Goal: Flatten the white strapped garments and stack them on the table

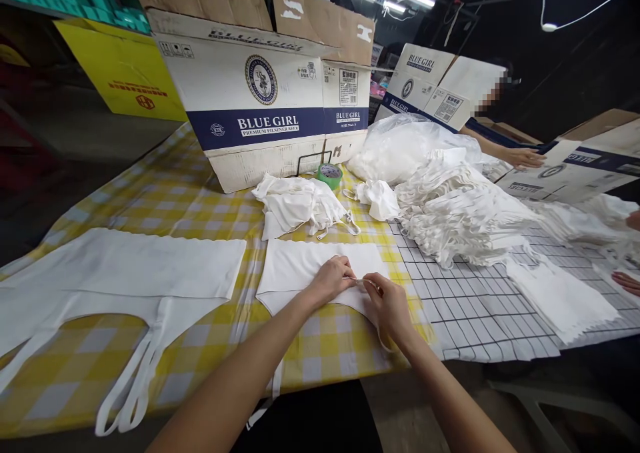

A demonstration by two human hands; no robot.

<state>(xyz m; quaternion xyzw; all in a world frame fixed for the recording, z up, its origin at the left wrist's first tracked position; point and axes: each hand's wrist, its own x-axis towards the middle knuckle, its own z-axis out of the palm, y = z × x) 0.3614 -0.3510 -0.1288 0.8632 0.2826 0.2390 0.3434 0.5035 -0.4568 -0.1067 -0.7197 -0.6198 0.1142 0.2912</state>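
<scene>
Apparently, the white garment (290,266) is laid flat on the surface (210,213) near the person's body so that both hands can reach its lower edge without stretching. The left hand (331,278) is closed at the fingertips and seems to pinch a thin strap (358,281) over this edge; its wrist side lies low across the cloth, which probably also helps to steady it. The right hand (391,301) meets it from the other side, thumb and forefinger pressed together on the same strap, so the small place between them is held taut, as I judge. What exactly is between the fingertips is too small to tell.

To the left, a larger garment (150,266) is spread flat, its straps hanging toward the near border, perhaps to avoid tangling. A small crumpled pile (300,203) lies just behind the middle garment, with green tape (329,175) beside it, before the tall carton (270,93). The big stack (460,206) stands farther right, presumably to leave elbow room.
</scene>
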